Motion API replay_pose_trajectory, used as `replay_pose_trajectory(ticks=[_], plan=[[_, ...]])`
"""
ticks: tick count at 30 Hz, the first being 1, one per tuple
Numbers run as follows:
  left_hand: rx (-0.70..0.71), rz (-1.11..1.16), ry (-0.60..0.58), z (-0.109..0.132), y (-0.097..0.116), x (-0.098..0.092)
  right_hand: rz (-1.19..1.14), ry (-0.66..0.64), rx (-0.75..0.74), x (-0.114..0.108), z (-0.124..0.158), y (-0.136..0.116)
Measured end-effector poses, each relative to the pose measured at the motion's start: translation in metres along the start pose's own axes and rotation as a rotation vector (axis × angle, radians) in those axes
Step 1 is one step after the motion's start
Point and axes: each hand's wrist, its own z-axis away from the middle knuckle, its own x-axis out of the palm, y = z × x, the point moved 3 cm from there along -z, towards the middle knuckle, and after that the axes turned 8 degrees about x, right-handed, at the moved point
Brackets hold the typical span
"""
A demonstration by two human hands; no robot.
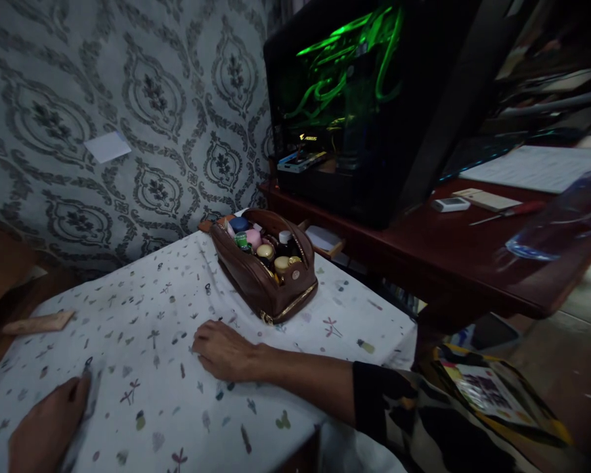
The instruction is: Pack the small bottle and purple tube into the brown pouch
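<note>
My right hand (pixel 225 351) rests palm down on the patterned white tablecloth (pixel 167 368), its fingers slightly bent and no object visible in them. Just beyond it stands a brown zip-up toiletry bag (pixel 261 282), unzipped and packed with several small bottles and jars. Among these are a pink container (pixel 253 238), a green-capped bottle (pixel 243 242) and gold-lidded jars (pixel 265 251). At the lower left, my left hand (pixel 48 424) lies on the cloth, curled with the thumb forward. Its inner side is dim and blurred, so whatever it may hold is hidden.
A flat tan piece (pixel 39 322) lies at the table's left edge. Behind the bag, a computer case (pixel 325 177) with green lights stands on a red-brown desk (pixel 438 256). That desk also carries a screwdriver (pixel 519 209) and a clear bottle (pixel 546 230). A yellow-edged packet (pixel 497 391) is lower right.
</note>
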Motion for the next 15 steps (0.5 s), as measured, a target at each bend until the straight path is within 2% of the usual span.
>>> replay_pose_trajectory(ticks=[2, 4, 10, 13, 15], plan=[[-0.001, 0.025, -0.067, 0.002, 0.021, -0.006, -0.003, 0.008, -0.002, 0.001, 0.000, 0.000], [0.069, 0.070, -0.058, 0.007, 0.044, -0.013, -0.003, 0.009, -0.006, 0.002, 0.000, 0.001], [0.431, 0.165, 0.179, 0.020, 0.105, -0.013, 0.007, 0.008, -0.021, 0.001, 0.000, 0.001], [0.605, 0.179, 0.307, 0.025, 0.127, -0.011, 0.009, 0.016, -0.015, 0.000, 0.000, 0.001], [0.688, 0.189, 0.341, 0.028, 0.137, -0.012, 0.012, 0.014, -0.010, 0.000, 0.000, 0.001]])
